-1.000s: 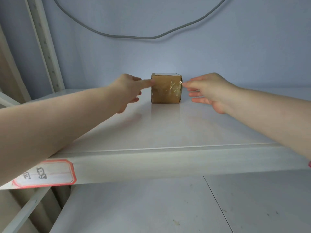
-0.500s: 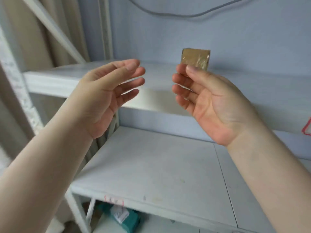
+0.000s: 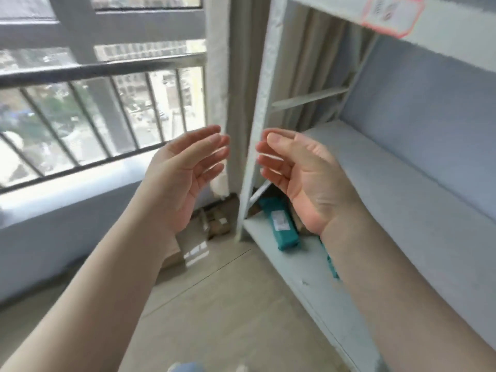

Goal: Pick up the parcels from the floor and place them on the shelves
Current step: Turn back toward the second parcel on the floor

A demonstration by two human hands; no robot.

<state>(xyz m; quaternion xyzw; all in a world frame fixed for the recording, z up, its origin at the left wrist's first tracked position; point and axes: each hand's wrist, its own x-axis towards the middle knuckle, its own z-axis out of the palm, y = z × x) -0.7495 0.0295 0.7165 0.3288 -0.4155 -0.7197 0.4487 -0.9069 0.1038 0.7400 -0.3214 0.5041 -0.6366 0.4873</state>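
My left hand (image 3: pixel 185 170) and my right hand (image 3: pixel 303 173) hover side by side in the middle of the view, palms facing each other, fingers apart, both empty. Below them, brown cardboard parcels (image 3: pixel 214 224) lie on the floor in the corner beside the shelf post, partly hidden by my left wrist. A teal parcel (image 3: pixel 281 226) with a white label lies on the lowest shelf (image 3: pixel 303 275). The white shelf unit (image 3: pixel 402 183) fills the right side. The small brown box I set down is out of view.
A window with a dark railing (image 3: pixel 102 68) takes up the left. A beige curtain (image 3: pixel 303 71) hangs behind the shelf's upright post (image 3: pixel 257 124). Tan floor tiles (image 3: pixel 228 318) stretch below my arms. A red-bordered label (image 3: pixel 391 14) sits on an upper shelf edge.
My hands have let go of the small brown box on the shelf and drawn back empty. My view has swung left and down toward the window and floor corner.
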